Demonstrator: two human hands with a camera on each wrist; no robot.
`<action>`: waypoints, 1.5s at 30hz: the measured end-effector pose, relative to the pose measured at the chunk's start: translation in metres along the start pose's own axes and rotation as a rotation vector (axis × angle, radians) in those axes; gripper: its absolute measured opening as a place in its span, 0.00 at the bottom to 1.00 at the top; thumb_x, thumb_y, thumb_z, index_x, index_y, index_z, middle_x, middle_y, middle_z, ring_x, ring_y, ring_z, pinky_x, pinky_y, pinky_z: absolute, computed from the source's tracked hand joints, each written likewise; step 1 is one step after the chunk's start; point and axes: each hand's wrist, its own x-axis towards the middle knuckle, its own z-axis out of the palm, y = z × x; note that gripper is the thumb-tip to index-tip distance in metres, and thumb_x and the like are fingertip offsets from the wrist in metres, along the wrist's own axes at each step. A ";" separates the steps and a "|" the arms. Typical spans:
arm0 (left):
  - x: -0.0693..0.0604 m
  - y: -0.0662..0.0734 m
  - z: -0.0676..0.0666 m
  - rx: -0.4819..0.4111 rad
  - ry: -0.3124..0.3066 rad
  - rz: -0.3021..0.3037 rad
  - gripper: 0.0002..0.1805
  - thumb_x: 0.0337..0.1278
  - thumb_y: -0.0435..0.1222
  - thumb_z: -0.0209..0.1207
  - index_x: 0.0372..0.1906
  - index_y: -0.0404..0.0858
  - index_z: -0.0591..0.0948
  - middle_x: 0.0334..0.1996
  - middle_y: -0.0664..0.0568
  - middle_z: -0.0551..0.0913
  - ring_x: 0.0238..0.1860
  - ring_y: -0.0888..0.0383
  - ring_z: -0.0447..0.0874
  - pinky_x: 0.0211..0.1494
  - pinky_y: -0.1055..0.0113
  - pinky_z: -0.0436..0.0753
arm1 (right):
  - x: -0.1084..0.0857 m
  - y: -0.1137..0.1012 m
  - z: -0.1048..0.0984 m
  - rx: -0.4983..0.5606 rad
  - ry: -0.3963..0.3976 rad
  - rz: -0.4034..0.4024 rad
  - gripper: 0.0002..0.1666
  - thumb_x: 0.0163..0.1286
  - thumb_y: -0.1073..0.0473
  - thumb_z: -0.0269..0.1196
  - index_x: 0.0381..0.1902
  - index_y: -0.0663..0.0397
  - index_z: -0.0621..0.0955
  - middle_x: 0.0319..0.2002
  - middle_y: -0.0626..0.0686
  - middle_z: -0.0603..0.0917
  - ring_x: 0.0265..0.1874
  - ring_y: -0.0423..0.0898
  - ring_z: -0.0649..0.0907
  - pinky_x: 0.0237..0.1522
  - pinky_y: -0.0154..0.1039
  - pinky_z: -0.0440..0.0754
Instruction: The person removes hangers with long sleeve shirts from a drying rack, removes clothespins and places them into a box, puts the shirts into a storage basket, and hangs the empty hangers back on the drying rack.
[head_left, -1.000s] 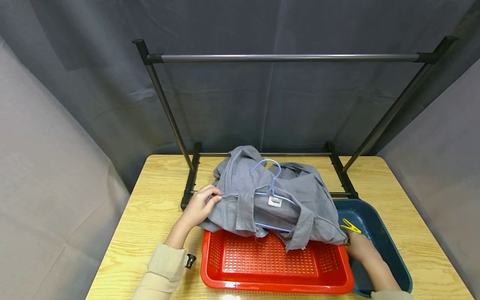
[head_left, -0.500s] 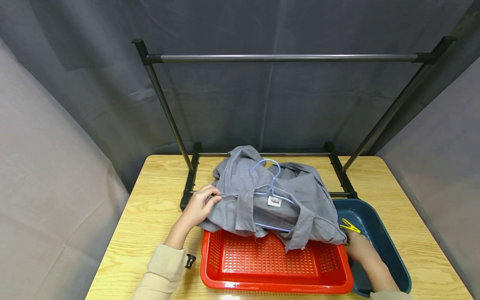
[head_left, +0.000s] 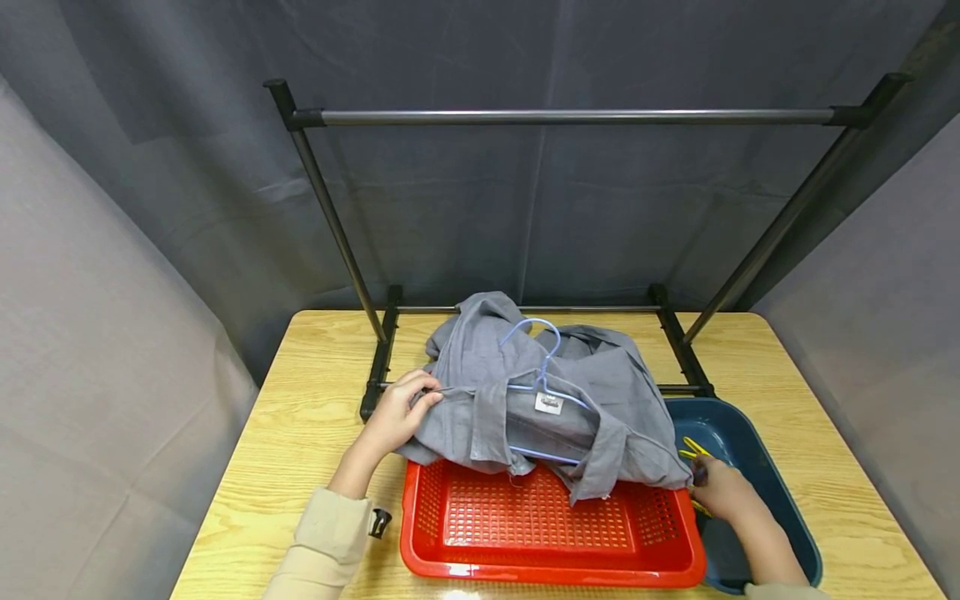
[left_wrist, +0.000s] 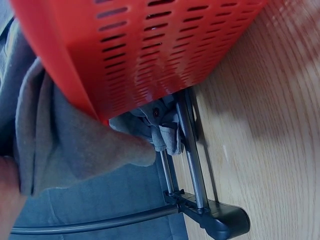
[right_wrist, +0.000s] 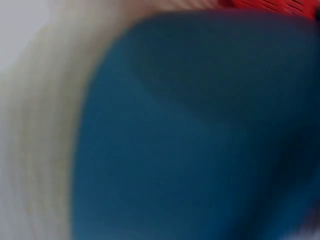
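Observation:
A grey garment (head_left: 480,350) lies over the back of the red basket (head_left: 555,575), with a light-blue hanger (head_left: 555,337) inside its neckline. My left hand (head_left: 393,417) pinches the garment's left edge between thumb and fingers; in the left wrist view, grey cloth (left_wrist: 75,135) hangs from that hand (left_wrist: 7,187). Down in the dark blue basin (head_left: 780,475) is my right hand (head_left: 727,496), its fingertips at a small dark purplish thing (head_left: 700,476), beside yellow clips (head_left: 693,446). Its grip is partly hidden. Blurred blue basin wall (right_wrist: 190,135) fills most of the right wrist view.
Behind the basket stands a metal rack with a high crossbar (head_left: 577,117) and black feet (head_left: 381,358) on the wooden table (head_left: 300,417). A black buckle-like piece (head_left: 380,522) is by the left sleeve. Grey curtains hang behind and at both sides.
Within the basin my right hand has shifted slightly, and its fingers now cover part of the upper yellow clip. More yellow and a dark purplish thing show beside them. My left hand has stayed put.

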 end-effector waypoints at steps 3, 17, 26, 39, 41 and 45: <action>0.000 0.000 0.000 0.003 0.001 0.003 0.03 0.52 0.27 0.60 0.33 0.34 0.79 0.32 0.50 0.79 0.39 0.54 0.78 0.47 0.61 0.76 | -0.005 -0.005 -0.014 0.026 0.037 0.007 0.21 0.56 0.61 0.62 0.42 0.73 0.73 0.29 0.62 0.79 0.28 0.54 0.78 0.28 0.48 0.76; -0.001 -0.002 0.000 -0.002 0.000 0.015 0.03 0.52 0.26 0.60 0.33 0.34 0.79 0.31 0.50 0.79 0.37 0.55 0.78 0.44 0.62 0.77 | -0.041 -0.080 -0.053 0.163 0.502 -0.231 0.16 0.64 0.61 0.59 0.47 0.66 0.74 0.33 0.59 0.80 0.32 0.56 0.79 0.29 0.47 0.78; 0.000 0.000 0.000 -0.015 0.000 0.007 0.03 0.52 0.27 0.59 0.33 0.34 0.79 0.31 0.50 0.79 0.38 0.55 0.78 0.46 0.61 0.77 | -0.050 -0.130 -0.051 0.199 0.480 -0.393 0.19 0.62 0.60 0.61 0.49 0.63 0.74 0.45 0.62 0.78 0.43 0.57 0.77 0.41 0.57 0.76; -0.002 0.000 0.000 -0.034 0.032 0.022 0.03 0.52 0.27 0.59 0.33 0.33 0.80 0.32 0.47 0.80 0.37 0.52 0.80 0.44 0.58 0.77 | -0.049 -0.156 -0.035 0.231 0.394 -0.421 0.22 0.66 0.51 0.58 0.52 0.58 0.74 0.48 0.58 0.77 0.47 0.55 0.76 0.46 0.54 0.76; -0.002 0.001 0.000 -0.030 0.032 0.018 0.03 0.52 0.27 0.59 0.33 0.33 0.80 0.32 0.48 0.80 0.37 0.52 0.79 0.44 0.59 0.77 | -0.048 -0.158 -0.032 0.220 0.383 -0.420 0.24 0.65 0.48 0.58 0.52 0.58 0.74 0.49 0.58 0.77 0.48 0.55 0.76 0.48 0.54 0.75; -0.002 0.003 -0.001 -0.021 0.026 0.011 0.03 0.52 0.27 0.60 0.33 0.33 0.80 0.32 0.49 0.80 0.38 0.54 0.79 0.45 0.61 0.77 | -0.048 -0.162 -0.028 0.176 0.384 -0.411 0.28 0.62 0.46 0.60 0.53 0.58 0.73 0.51 0.60 0.77 0.51 0.57 0.75 0.51 0.56 0.72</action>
